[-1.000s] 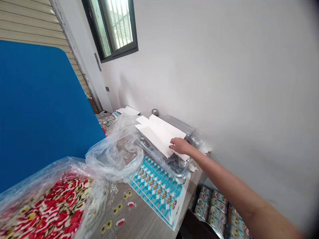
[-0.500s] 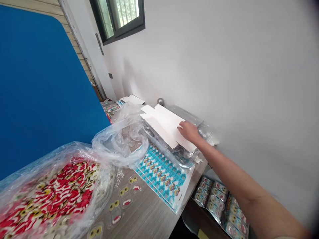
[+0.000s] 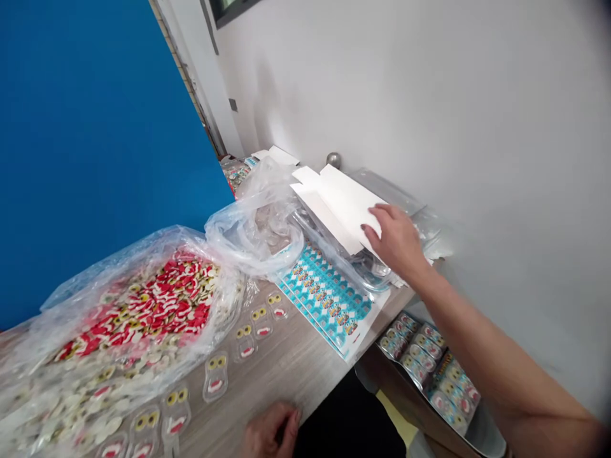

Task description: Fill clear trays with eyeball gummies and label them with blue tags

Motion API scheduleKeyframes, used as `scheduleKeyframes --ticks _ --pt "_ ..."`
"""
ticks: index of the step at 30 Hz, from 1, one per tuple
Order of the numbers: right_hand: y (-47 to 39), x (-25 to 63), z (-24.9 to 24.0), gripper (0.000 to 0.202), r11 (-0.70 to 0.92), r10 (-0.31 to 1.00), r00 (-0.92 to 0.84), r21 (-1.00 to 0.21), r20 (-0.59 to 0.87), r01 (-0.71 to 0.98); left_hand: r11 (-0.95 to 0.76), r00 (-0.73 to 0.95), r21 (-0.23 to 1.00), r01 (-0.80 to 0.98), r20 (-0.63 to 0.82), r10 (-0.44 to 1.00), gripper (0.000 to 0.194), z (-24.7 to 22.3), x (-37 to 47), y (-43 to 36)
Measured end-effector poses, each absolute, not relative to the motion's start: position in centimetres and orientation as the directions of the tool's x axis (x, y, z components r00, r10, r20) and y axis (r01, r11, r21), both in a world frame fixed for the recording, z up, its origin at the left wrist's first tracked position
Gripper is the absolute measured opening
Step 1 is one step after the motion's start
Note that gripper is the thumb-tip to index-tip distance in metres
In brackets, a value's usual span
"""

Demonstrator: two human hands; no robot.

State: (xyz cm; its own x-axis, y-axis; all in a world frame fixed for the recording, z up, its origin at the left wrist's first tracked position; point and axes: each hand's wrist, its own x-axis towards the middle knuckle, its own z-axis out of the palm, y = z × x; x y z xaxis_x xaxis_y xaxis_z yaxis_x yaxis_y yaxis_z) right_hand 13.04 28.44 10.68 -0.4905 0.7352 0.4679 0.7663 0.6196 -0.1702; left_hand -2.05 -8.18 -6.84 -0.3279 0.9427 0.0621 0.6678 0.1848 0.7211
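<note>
My right hand reaches over folded white card pieces, which look like flattened cartons. Its thumb and fingers are apart, with the fingertips over or touching the card; contact is not certain. Under the card lies clear plastic packaging, on top of blue printed sheets. My left hand is at the bottom edge of the view, by the table's front edge. Its fingers are curled, and what is inside them, if anything, is hidden. Several clear blister shells with yellow eye and red mouth pieces lie in a row nearby.
A large clear bag of red, white and yellow pieces covers the table's left side. Crumpled plastic lies behind it. A blue panel rises at left. Below the table at right stands a box of packed shells. The wall borders the table.
The view has tilted down and left, bringing my left hand and more blister shells into sight. My right hand's fingers have spread on the card, which stays in place.
</note>
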Motion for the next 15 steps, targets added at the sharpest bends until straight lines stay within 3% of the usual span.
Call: scheduleKeyframes --ticks 3,5,8,11,15 --pt "21.6 13.0 8.9 0.028 0.836 0.525 -0.812 -0.333 0.256 0.436 0.199 -0.339 0.754 0.626 0.034 0.940 0.035 -5.6 -2.0 -7.8" --pt "18.6 13.7 6.5 0.020 0.825 0.423 -0.903 -0.446 0.078 0.348 0.258 -0.380 0.790 0.556 -0.034 0.924 0.037 -4.7 -1.9 -7.6" --pt "17.0 15.9 2.4 0.022 0.783 0.432 -0.901 -0.485 -0.028 0.390 0.342 -0.431 0.855 0.391 -0.158 0.888 0.039 -3.8 -1.5 -7.2" --pt "17.1 17.8 -0.6 0.041 0.788 0.465 -0.885 -0.439 -0.032 0.430 0.377 -0.417 0.884 0.275 -0.243 0.876 0.036 -3.4 -0.7 -6.5" --pt "16.8 18.3 -2.4 0.045 0.781 0.517 -0.856 -0.405 -0.010 0.476 0.368 -0.371 0.900 0.235 -0.266 0.890 0.034 -3.6 0.5 -5.1"
